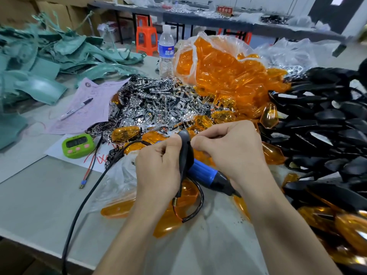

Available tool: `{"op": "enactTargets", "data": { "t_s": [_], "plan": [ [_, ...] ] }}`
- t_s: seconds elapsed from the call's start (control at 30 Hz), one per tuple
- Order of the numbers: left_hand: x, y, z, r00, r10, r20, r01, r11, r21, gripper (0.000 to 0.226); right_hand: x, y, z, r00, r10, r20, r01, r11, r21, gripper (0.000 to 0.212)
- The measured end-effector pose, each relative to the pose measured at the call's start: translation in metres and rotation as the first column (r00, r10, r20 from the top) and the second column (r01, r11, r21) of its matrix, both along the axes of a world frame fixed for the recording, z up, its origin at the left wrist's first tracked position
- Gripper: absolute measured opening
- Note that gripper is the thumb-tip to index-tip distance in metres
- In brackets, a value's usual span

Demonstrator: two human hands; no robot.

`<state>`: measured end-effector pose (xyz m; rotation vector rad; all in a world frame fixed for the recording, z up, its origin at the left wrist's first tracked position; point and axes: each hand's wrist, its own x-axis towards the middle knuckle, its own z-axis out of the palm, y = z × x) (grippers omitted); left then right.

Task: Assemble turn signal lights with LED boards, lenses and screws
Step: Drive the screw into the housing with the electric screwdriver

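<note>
— While you're watching that six o'clock spot, how far is this one getting?
— Partway, I'd say. The left hand (156, 165) is gripping the black housing (185, 153) upright, and the right hand (232, 149) is pinching its top. Its lead (196, 205) is trailing below, no lens is showing, and the blue screwdriver (204, 172) is lying beneath, in neither grip.
— What's sitting around on the grey table (29, 195)?
— At ten o'clock teal mouldings (39, 62) are piling up, a green timer (78, 144) is sitting at nine, LED boards (155, 104) are heaping at twelve, bagged orange lenses (218, 66) at one, black shells (327, 116) at three. Behind, orange stools (146, 38) are standing.
</note>
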<state>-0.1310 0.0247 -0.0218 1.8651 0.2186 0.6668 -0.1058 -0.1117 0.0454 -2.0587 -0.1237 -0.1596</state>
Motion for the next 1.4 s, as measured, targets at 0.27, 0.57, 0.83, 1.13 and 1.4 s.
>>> {"op": "enactTargets", "data": {
  "t_s": [0.27,0.57,0.83,1.13,1.4],
  "plan": [
    [-0.003,0.001,0.004,1.000,-0.011,0.023,0.011,1.000,0.002,0.058,0.002,-0.001,0.005,0.996,0.071,-0.051,-0.070,0.997,0.016,0.016],
    [-0.006,0.002,0.006,0.999,-0.043,0.025,0.041,0.996,0.075,0.051,0.002,0.002,0.008,0.992,0.055,-0.117,-0.069,0.991,-0.113,0.012],
    [-0.013,0.009,0.013,0.989,-0.142,0.036,0.143,0.989,-0.029,0.054,0.024,-0.001,0.017,0.624,0.359,-0.694,-0.241,0.933,0.267,0.024],
    [-0.006,0.019,0.017,0.972,-0.102,-0.209,-0.062,0.752,-0.657,0.056,0.015,0.035,-0.006,0.887,0.297,-0.355,-0.208,0.941,0.267,0.028],
    [0.004,0.049,0.030,0.979,0.012,-0.203,-0.138,0.774,-0.618,0.049,0.016,0.032,-0.067,0.977,0.165,-0.135,-0.198,0.469,-0.861,0.064]
  ]
}}
